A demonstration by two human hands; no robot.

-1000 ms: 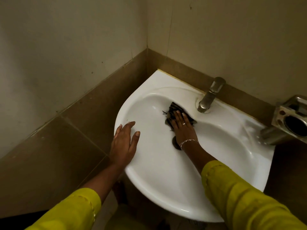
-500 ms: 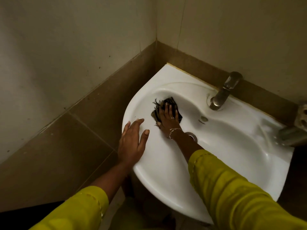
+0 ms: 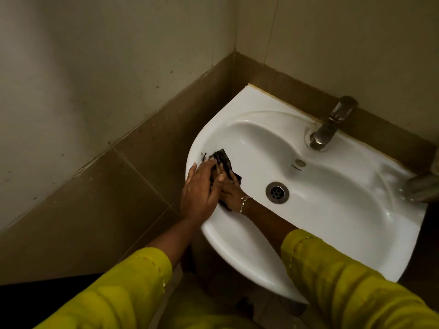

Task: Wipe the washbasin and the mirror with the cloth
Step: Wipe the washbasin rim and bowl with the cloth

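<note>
The dark cloth [image 3: 225,158] lies inside the white washbasin [image 3: 332,214], against the bowl's left inner wall just below the rim, with a frayed edge poking out toward the rim. The right hand [image 3: 232,193] rests on top of it, fingers [image 3: 221,172] stretched out fairly straight and pressing the cloth flat to the porcelain. A dark strip of cloth also shows below the palm. A thin bracelet [image 3: 244,203] circles that wrist.

The left hand [image 3: 198,193] lies spread across the basin's left rim, fingers extended. It overlaps the right hand's knuckles and touches the near edge of the cloth, and it hides the right thumb.

To the right of the hands, at the bottom of the bowl, sits the metal drain [image 3: 277,192], and above it a small overflow hole [image 3: 300,163]. The tap [image 3: 330,129] stands on the back ledge, well apart from the cloth.

The basin is fixed in a corner, with brown tiles [image 3: 114,193] low on the walls. Both arms wear yellow sleeves [image 3: 344,286]. A blurred metal fitting [image 3: 425,186] juts in at the right edge.
</note>
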